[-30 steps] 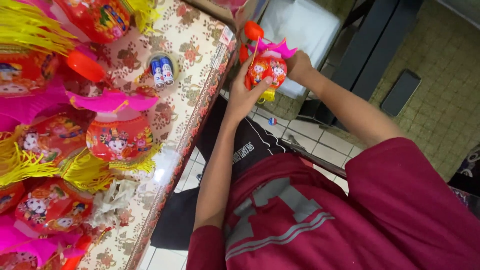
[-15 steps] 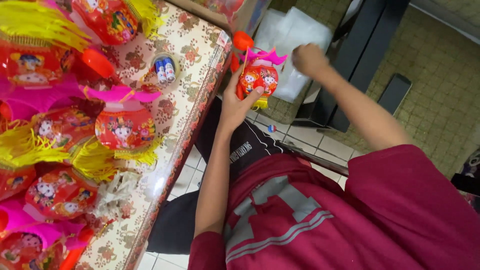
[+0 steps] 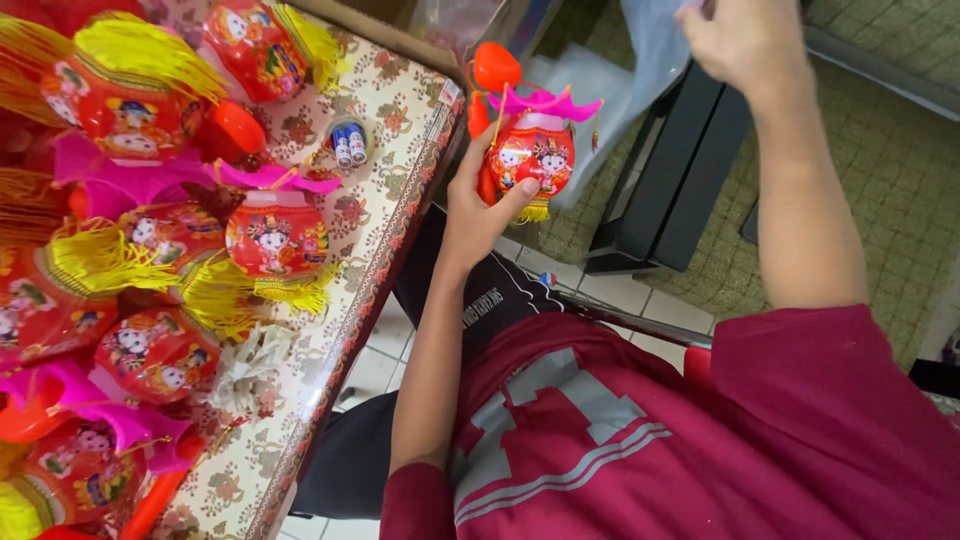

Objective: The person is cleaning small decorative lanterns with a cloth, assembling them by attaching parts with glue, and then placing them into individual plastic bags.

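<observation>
One red lantern [image 3: 532, 155] sits gripped in left hand [image 3: 478, 205]; right hand [image 3: 740, 40] seemingly pinches plastic.

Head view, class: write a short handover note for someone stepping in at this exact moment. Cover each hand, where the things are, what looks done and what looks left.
Left hand: grips a small red lantern with a pink top, held up beside the table edge.
Right hand: raised at a clear plastic bag; whether it grips the bag cannot be told.
On the table: a heap of like lanterns with yellow tassels, and two batteries in a small dish.
Done: one lantern is off the table and in hand.
Left: that lantern is not in the bag; the heap is unbagged.
</observation>
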